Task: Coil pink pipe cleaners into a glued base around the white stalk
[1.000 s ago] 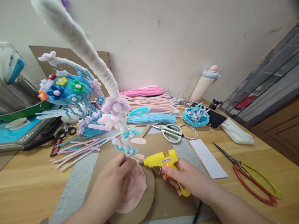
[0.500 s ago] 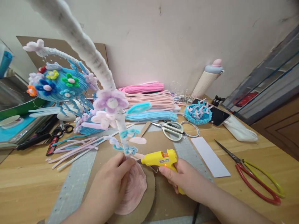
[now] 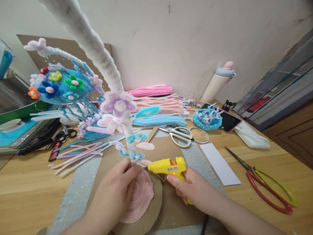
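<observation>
My right hand [image 3: 193, 189] grips a yellow hot glue gun [image 3: 166, 165], its small light glowing orange. The nozzle points left, reaching the foot of a white fuzzy stem [image 3: 128, 130] decorated with purple, pink and blue pipe-cleaner flowers. Around that foot the fingers of my left hand [image 3: 119, 186] are closed; their tips are partly hidden. Below them lies a pink coiled disc [image 3: 141, 202] on a round piece of cardboard [image 3: 156, 209]. Whether the nozzle touches the stem, I cannot tell.
Behind are bundles of pink and blue pipe cleaners [image 3: 158, 120] and pale-handled scissors [image 3: 181, 136]. To the right lie a white card strip [image 3: 220, 164] and red-and-yellow scissors [image 3: 269, 186]. A finished-looking flowered blue piece [image 3: 66, 83] stands left. A cutting mat [image 3: 73, 192] lies under the cardboard.
The decorated stem's upper part has swayed slightly to the right. Both hands and the glue gun keep nearly the same positions.
</observation>
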Tool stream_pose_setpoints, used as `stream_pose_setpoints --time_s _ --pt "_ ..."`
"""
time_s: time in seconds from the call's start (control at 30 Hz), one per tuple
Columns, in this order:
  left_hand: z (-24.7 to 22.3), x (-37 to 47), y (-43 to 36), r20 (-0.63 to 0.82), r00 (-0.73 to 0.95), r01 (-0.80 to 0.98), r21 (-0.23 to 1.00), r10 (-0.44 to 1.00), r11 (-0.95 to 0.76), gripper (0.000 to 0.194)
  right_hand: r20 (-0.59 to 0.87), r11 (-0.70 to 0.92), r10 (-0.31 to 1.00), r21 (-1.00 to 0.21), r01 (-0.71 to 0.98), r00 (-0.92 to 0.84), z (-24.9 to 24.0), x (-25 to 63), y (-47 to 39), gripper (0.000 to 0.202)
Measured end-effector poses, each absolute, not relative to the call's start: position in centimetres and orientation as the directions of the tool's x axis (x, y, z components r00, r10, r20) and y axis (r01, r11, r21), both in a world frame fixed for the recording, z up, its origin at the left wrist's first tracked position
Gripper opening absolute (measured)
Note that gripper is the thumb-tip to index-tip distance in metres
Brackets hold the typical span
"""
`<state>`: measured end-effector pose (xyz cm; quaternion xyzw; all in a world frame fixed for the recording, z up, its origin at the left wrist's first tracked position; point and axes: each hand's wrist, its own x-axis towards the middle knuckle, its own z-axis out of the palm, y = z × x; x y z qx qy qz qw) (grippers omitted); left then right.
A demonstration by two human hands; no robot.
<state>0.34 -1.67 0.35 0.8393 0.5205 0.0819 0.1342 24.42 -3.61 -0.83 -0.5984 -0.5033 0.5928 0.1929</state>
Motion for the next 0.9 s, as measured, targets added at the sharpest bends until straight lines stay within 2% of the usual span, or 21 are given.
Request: stream_pose_setpoints --time_s 0.2,0.33,0.43,0.57,0.7,0.8,0.9 --pt "0.3 0.4 -1.7 0.047 0.455 0.836 0.322 0.889 -0.445 0.034 -0.541 -0.433 0.822 -0.795 0.425 -0.175 -0.3 24.2 -3.7 0.040" --pt "0.0 0.2 -1.9 0.135 0.433 0.811 0.373 0.891 -0.451 0.025 -0.531 -0.428 0.825 -0.810 0.401 -0.193 -0.6 24.3 -3.7 0.040" --pt "0.2 0.1 -2.4 0.218 0.420 0.806 0.357 0.881 -0.472 0.018 -0.498 -0.407 0.841 -0.840 0.358 -0.210 -1.3 24.5 -3.8 0.042" --pt "1.9 1.4 -3.4 0.281 0.536 0.708 0.363 0.796 -0.605 0.021 -0.486 -0.411 0.854 -0.849 0.331 -0.186 -1.8 24.5 -4.0 0.044" --pt "4.0 4.2 -3.7 0.156 0.623 0.700 0.326 0.766 -0.635 0.035 -0.488 -0.416 0.858 -0.844 0.338 -0.162 -1.4 24.2 -4.0 0.043" --pt "4.9 6.2 -3.1 0.017 0.589 0.777 0.263 0.808 -0.572 0.037 -0.432 -0.363 0.878 -0.883 0.299 -0.208 -1.1 24.1 -3.9 0.039" --pt "5.4 7.5 -2.5 -0.026 0.568 0.812 0.179 0.823 -0.555 0.038 -0.407 -0.346 0.878 -0.904 0.251 -0.254 -1.2 24.1 -3.8 0.036"
